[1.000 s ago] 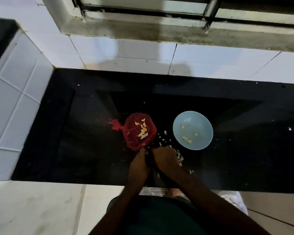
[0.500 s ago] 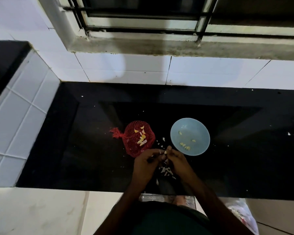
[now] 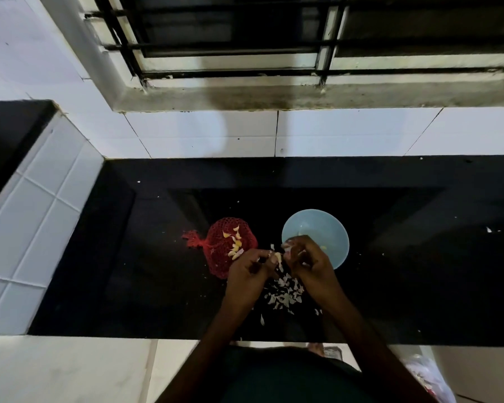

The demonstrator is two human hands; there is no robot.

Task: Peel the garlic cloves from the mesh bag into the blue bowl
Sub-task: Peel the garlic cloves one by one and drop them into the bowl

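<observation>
A red mesh bag [image 3: 221,248] lies on the black counter with several pale garlic cloves on top of it. Right of it stands the blue bowl [image 3: 330,228], holding a few peeled cloves. My left hand [image 3: 249,271] pinches a pale garlic clove [image 3: 278,257] at its fingertips, just right of the bag. My right hand [image 3: 309,261] meets it from the right, its fingers curled around a bit of whitish skin, and covers the bowl's near left rim. Between and below both hands lies a heap of white garlic skins [image 3: 284,295].
The black counter [image 3: 419,271] runs from a white tiled side wall [image 3: 35,228] on the left to the right frame edge, backed by white wall tiles and a barred window [image 3: 274,39]. Skin flecks dot the counter. A plastic bag [image 3: 428,379] sits below the counter edge at lower right.
Both hands have moved away from the counter's front edge toward the bowl, and the pale clove now shows between the fingertips. The camera has tilted up, showing more window.
</observation>
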